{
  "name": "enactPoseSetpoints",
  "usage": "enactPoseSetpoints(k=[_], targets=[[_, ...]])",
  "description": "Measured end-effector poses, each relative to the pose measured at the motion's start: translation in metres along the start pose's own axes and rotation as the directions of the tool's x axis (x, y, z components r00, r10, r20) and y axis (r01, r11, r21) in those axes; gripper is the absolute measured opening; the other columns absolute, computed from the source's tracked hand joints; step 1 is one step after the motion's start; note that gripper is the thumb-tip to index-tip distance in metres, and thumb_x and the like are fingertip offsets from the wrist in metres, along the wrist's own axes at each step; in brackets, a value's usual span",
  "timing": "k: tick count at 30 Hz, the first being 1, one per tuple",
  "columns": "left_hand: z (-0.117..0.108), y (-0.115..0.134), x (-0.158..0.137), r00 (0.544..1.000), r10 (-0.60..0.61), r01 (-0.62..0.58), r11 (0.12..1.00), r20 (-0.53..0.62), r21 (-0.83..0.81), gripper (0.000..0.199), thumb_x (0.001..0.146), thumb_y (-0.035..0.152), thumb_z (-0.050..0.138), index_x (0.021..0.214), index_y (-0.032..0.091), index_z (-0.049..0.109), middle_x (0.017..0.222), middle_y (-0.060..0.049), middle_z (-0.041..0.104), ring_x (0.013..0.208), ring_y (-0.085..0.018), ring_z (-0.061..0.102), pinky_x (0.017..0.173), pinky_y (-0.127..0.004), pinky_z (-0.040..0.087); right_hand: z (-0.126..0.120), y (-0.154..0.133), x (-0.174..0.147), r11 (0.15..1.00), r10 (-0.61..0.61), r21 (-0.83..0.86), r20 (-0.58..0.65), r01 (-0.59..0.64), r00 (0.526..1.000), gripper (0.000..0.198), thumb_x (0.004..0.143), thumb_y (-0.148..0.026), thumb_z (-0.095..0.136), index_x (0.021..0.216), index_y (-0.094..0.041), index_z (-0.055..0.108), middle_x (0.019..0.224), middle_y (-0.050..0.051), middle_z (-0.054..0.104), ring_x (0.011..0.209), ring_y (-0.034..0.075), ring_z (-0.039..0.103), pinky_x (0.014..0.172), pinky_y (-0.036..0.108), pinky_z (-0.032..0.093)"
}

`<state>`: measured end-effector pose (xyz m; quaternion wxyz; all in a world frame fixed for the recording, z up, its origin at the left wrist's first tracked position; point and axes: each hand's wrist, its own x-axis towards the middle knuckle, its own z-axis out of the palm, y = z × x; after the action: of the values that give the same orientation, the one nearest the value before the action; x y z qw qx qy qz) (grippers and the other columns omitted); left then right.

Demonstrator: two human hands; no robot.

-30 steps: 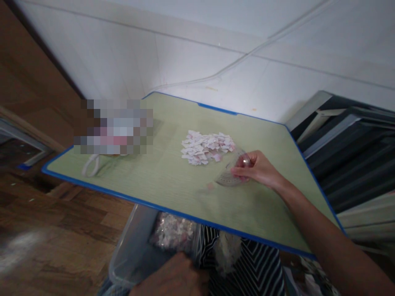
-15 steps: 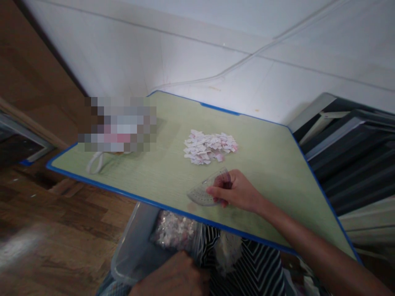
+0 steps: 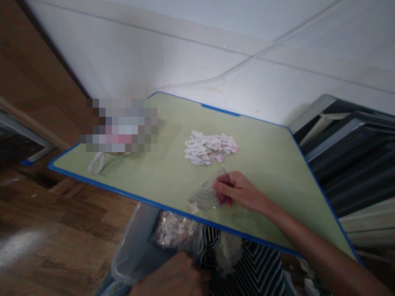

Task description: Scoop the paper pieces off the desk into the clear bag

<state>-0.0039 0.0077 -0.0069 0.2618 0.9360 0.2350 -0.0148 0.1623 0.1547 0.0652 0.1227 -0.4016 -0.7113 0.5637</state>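
My right hand (image 3: 237,191) pinches a clear semicircular protractor (image 3: 207,196) near its right corner, just above the front of the green table. Close to the protractor's left tip lies a small pale scrap (image 3: 193,207) by the table edge. Beyond the protractor is a loose heap of torn paper scraps (image 3: 210,148), white with some pink. Below the table edge, my left hand (image 3: 174,277) is closed beside a clear plastic bag of paper scraps (image 3: 175,230); its fingers are mostly hidden, so what they grip cannot be made out.
The green tabletop (image 3: 148,172) has a blue rim and meets a white wall (image 3: 197,61). A blurred-out object (image 3: 123,127) with a white loop stands at its left. A translucent plastic bin (image 3: 129,246) sits below the front edge. Dark folded panels (image 3: 354,164) lean at right.
My right hand and the protractor have shifted slightly right and toward me. The small pale scrap at the table edge shows more clearly. My left hand has stayed in place.
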Motion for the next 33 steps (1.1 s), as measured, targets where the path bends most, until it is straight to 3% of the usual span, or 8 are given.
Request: enactPoseSetpoints(k=[4,7,12,14,25,33], targets=[[0.001,-0.001,-0.001,1.000,0.024,-0.023,0.999,-0.020,0.023,0.021,0.085,0.016,0.068,0.067,0.015,0.058,0.071,0.002,0.067,0.054,-0.013,0.060,0.037,-0.029,0.025,0.009,-0.001,-0.002,0.996,-0.064,-0.062,0.073,0.069,0.995,0.043,0.086,-0.047,0.051,0.057,-0.015,0.054,0.051,0.001,0.055,0.044,0.007,0.046,0.042,0.019,0.035],[0.006,-0.001,-0.002,0.999,0.008,-0.007,1.000,-0.050,0.014,0.019,0.086,0.015,0.067,0.068,0.016,0.059,0.073,0.002,0.067,0.052,-0.012,0.059,0.038,-0.028,0.027,0.009,0.001,-0.002,0.996,-0.095,0.012,0.084,0.094,0.992,0.045,0.084,-0.052,0.051,0.058,-0.016,0.054,0.054,0.000,0.055,0.043,0.007,0.046,0.041,0.019,0.036],[0.009,0.001,-0.003,0.998,-0.026,0.027,1.000,-0.062,0.016,0.018,0.086,0.012,0.065,0.070,0.017,0.060,0.069,0.003,0.065,0.050,-0.012,0.057,0.042,-0.026,0.034,0.001,0.003,0.005,0.993,-0.041,0.105,-0.153,0.058,0.987,0.046,0.080,-0.056,0.054,0.056,-0.017,0.050,0.044,-0.004,0.046,0.036,0.005,0.040,0.035,0.017,0.029],[0.008,0.001,-0.002,0.998,-0.026,0.026,1.000,-0.057,0.010,0.018,0.087,0.012,0.064,0.070,0.017,0.061,0.069,0.002,0.065,0.051,-0.012,0.058,0.043,-0.024,0.036,-0.001,0.001,0.008,0.995,-0.011,0.093,-0.179,0.028,0.984,0.045,0.080,-0.053,0.056,0.054,-0.017,0.050,0.043,-0.004,0.046,0.035,0.005,0.040,0.034,0.017,0.028],[0.014,-0.001,-0.003,0.996,-0.010,0.012,1.000,-0.088,0.022,0.017,0.089,0.013,0.062,0.072,0.017,0.060,0.071,0.002,0.065,0.056,-0.012,0.059,0.050,-0.023,0.040,0.009,-0.007,0.003,0.998,0.060,0.012,-0.015,-0.059,0.998,0.036,0.087,-0.029,0.052,0.053,-0.016,0.050,0.046,-0.004,0.050,0.035,0.004,0.042,0.035,0.015,0.032],[0.029,-0.002,-0.008,0.992,-0.042,0.042,0.999,-0.117,0.002,0.019,0.090,0.022,0.064,0.073,0.019,0.057,0.076,0.004,0.065,0.062,-0.014,0.058,0.049,-0.030,0.033,0.013,-0.003,0.001,0.998,-0.033,0.053,0.079,0.029,0.996,0.037,0.085,-0.039,0.054,0.057,-0.015,0.053,0.051,-0.002,0.054,0.038,0.003,0.042,0.036,0.014,0.033]])
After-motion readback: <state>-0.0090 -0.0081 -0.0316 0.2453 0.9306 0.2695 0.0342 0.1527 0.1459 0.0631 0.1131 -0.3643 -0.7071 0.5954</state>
